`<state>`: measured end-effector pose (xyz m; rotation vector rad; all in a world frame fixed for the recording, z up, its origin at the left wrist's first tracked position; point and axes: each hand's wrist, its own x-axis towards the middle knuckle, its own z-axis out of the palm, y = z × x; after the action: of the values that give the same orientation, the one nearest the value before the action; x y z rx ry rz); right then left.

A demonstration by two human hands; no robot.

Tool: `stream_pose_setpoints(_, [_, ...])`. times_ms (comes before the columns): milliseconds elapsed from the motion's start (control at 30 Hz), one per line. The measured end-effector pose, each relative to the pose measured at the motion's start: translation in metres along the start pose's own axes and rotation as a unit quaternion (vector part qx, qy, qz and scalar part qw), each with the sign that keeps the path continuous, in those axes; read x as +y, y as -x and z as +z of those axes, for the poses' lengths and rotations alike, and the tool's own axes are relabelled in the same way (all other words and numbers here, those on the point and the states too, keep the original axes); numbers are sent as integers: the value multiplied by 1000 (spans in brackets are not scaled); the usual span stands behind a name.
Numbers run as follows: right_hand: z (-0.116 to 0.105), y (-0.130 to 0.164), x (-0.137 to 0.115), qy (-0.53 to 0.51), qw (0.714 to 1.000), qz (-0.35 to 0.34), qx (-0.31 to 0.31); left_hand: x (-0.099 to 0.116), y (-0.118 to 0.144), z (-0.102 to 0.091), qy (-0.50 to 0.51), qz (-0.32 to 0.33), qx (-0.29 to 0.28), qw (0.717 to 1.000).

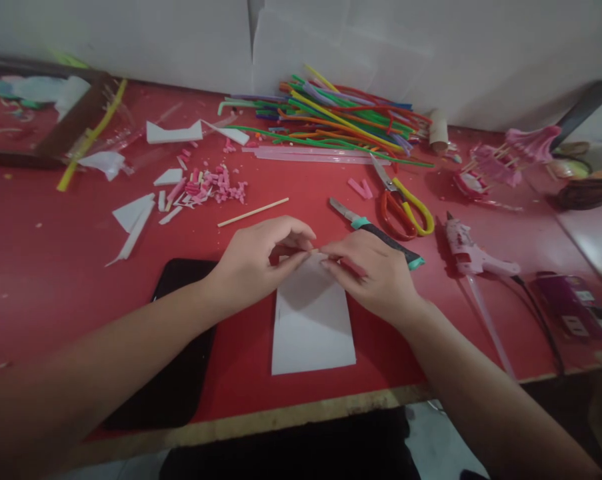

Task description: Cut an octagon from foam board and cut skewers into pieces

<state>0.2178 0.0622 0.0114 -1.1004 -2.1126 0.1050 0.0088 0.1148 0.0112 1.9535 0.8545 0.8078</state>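
Note:
My left hand (pixel 258 257) and my right hand (pixel 373 267) meet above the far end of a white rectangular card (pixel 313 333). Thumb and fingers of both are pinched together around a tiny tan piece, mostly hidden by the fingertips. The card lies flat on the red table (pixel 245 373). Beyond my left hand rests a thin wooden stick (pixel 253 212). Just past my right hand is a cutter (pixel 375 231) with a black and teal handle, and scissors (pixel 415 207) with red and yellow handles lie beside it.
A black flat device (pixel 181 373) lies under my left forearm. At the right are a glue gun (pixel 473 257) with its cord and a pink model (pixel 511 160). Pink bits (pixel 215 187) and white scraps (pixel 131 220) lie left. Colourful pipe cleaners (pixel 341 113) are piled by the wall.

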Motion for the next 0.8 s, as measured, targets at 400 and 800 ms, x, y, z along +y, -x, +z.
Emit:
stream_pose_setpoints(400, [-2, 1, 2, 26, 995, 55, -75, 4, 1, -1, -146, 100, -49, 983])
stream_pose_setpoints(800, [-23, 5, 16, -9, 982, 153, -111, 27, 28, 5, -388, 161, -168, 892])
